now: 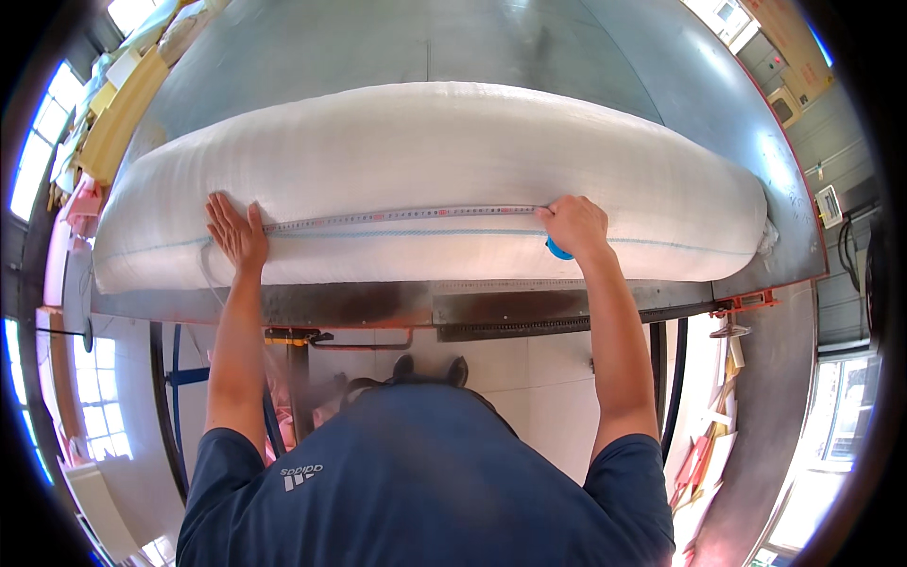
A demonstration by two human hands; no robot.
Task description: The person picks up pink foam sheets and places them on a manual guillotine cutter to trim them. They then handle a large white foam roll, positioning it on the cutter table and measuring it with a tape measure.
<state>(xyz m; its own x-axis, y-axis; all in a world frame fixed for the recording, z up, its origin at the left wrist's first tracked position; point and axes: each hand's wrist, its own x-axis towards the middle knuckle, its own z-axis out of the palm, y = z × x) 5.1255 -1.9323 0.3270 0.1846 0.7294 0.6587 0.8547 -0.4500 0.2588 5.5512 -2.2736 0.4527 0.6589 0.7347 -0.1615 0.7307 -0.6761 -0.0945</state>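
Note:
A long roll wrapped in white woven plastic lies crosswise before me, with a thin blue line along its near side. My left hand rests flat on the left part of the roll, fingers stretched out. The pulled-out blade of a tape measure runs from beside this hand across the wrapping to my right hand. Its end near the left hand is hard to make out. My right hand grips the tape measure's blue case, which shows only in part below the fingers.
The roll lies on a large grey metal table, near its front edge. A dark toothed strip runs along that edge. An orange clamp-like piece sits at the right corner. Yellow and pink foam pieces are stacked at the left.

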